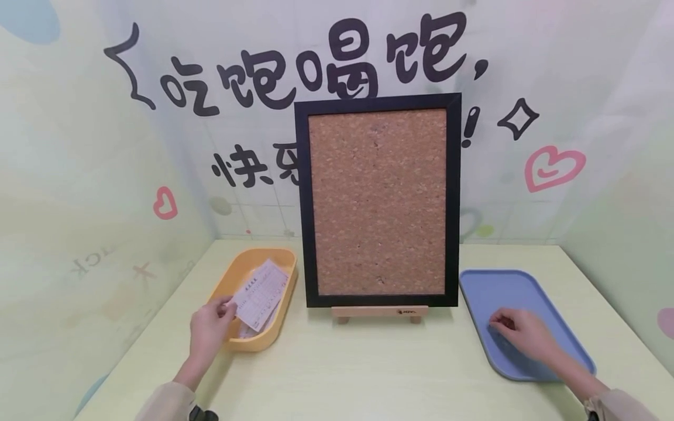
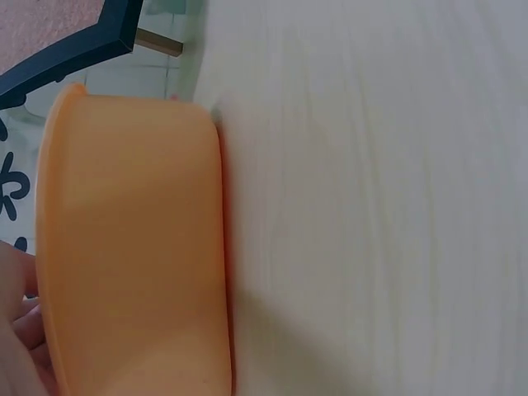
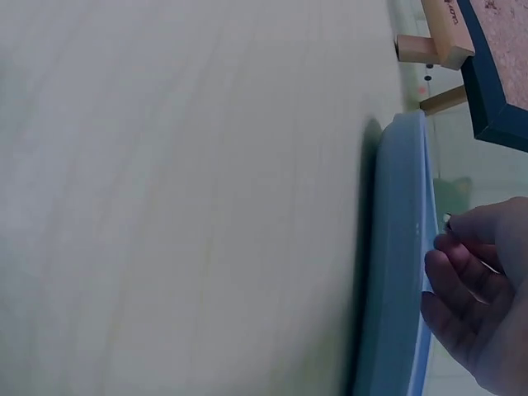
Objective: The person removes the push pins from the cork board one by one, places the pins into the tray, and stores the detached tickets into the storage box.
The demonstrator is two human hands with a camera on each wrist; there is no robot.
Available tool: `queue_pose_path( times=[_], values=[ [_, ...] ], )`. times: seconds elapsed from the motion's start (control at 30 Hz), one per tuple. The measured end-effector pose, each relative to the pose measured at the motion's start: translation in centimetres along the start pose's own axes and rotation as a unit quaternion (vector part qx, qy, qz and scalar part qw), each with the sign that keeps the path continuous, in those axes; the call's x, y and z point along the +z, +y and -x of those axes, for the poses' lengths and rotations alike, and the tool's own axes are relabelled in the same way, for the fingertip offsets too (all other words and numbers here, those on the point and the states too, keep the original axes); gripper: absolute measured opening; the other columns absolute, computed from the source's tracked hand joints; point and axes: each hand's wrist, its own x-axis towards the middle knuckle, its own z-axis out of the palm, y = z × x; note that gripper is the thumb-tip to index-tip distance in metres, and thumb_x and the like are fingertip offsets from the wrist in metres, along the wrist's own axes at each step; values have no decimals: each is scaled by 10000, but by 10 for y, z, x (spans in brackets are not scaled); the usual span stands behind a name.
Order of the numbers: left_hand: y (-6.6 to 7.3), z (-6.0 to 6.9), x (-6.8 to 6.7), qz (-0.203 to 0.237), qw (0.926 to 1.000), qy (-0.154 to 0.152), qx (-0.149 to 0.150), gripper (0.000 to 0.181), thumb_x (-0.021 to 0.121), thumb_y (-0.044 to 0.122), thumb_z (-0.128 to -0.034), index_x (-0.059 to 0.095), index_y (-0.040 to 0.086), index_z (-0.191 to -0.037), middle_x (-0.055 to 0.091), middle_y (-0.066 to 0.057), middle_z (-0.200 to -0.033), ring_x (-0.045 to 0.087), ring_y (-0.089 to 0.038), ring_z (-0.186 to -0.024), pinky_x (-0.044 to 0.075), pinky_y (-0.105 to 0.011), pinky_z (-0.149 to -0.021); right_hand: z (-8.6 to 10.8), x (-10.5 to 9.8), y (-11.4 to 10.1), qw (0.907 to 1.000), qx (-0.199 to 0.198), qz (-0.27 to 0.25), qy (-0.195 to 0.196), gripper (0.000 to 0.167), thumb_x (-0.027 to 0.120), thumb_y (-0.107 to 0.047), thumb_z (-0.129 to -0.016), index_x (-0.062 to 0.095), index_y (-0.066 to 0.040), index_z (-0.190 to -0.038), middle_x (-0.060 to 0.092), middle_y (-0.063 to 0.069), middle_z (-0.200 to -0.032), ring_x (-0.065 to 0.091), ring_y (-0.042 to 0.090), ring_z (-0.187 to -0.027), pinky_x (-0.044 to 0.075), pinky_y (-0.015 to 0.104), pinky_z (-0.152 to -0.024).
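My left hand point(image 1: 210, 324) pinches the lower left edge of a printed paper slip point(image 1: 260, 301) over the yellow basket point(image 1: 235, 346). More slips lie beneath it inside. In the left wrist view the basket's outer wall point(image 2: 140, 239) hides most of the hand's work, with only some fingers point(image 2: 29, 322) at the edge. My right hand point(image 1: 523, 333) is over the blue tray point(image 1: 508, 286), thumb and forefinger together. Between them the right wrist view shows a tiny pale-and-dark thing point(image 3: 448, 220), perhaps a pushpin. The tray's surface under the hand is partly hidden.
A black-framed cork board point(image 1: 379, 204) leans upright on a small wooden easel point(image 1: 379, 311) between basket and tray. Behind it hangs a backdrop point(image 1: 247, 204) with printed characters. The pale table point(image 1: 368, 368) extends in front.
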Motion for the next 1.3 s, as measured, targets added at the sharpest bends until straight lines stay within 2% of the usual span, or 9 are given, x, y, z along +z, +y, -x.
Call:
queue_pose_path(
  times=[0.2, 0.43, 0.57, 0.7, 0.8, 1.07, 1.3],
  values=[
    [-3, 1, 2, -369, 9992, -172, 46, 250, 577, 48, -820, 617, -79, -1031, 659, -178, -767, 565, -158, -554, 414, -209, -406, 4, 1, 6, 9987, 231, -75, -449, 79, 665, -40, -782, 650, -112, -753, 600, -105, -709, 454, -54, -619, 414, 208, -528],
    [-2, 2, -1, -741, 9953, -609, 162, 282, 633, 87, -786, 635, -70, -1020, 649, -116, -736, 498, -127, -533, 374, -233, -428, 5, 0, 8, 9985, 130, -14, -534, 51, 677, -52, -771, 665, -92, -742, 630, -80, -724, 480, -66, -654, 440, 214, -556],
    [-2, 2, -1, -813, 9932, -782, 271, 282, 663, 96, -768, 648, -58, -1004, 640, -80, -711, 502, -126, -550, 374, -230, -445, 5, -1, 9, 9972, 117, 10, -742, 36, 672, -78, -787, 670, -83, -751, 642, -61, -736, 501, -55, -673, 455, 226, -574],
    [-1, 1, 0, -900, 9901, -996, 404, 285, 691, 112, -752, 659, -52, -983, 658, -96, -740, 569, -148, -608, 423, -245, -481, 5, -2, 10, 9953, 169, 11, -955, 50, 664, -100, -803, 670, -70, -763, 647, -46, -743, 511, -42, -676, 460, 230, -581],
    [1, 0, 0, -1006, 9870, -1193, 385, 291, 701, 127, -745, 661, -51, -973, 668, -112, -770, 600, -174, -653, 456, -278, -522, 4, -3, 10, 9943, 222, 0, -1043, 61, 664, -110, -806, 672, -58, -774, 651, -38, -752, 521, -31, -676, 465, 232, -584],
    [4, -1, -3, -1154, 9801, -1618, 21, 319, 706, 158, -759, 651, -63, -982, 656, -91, -773, 543, -151, -632, 436, -272, -531, 4, -4, 12, 9947, 91, -133, -1011, 45, 659, -72, -800, 680, -35, -814, 664, 1, -769, 503, -36, -661, 454, 219, -566],
    [2, -2, -6, -1282, 9783, -1627, 111, 323, 704, 220, -763, 662, -48, -939, 670, -108, -798, 613, -206, -706, 484, -330, -577, 3, -3, 14, 9957, -137, -399, -819, 44, 659, -9, -778, 672, -42, -804, 646, -17, -737, 467, -50, -626, 424, 205, -523]
  ],
)
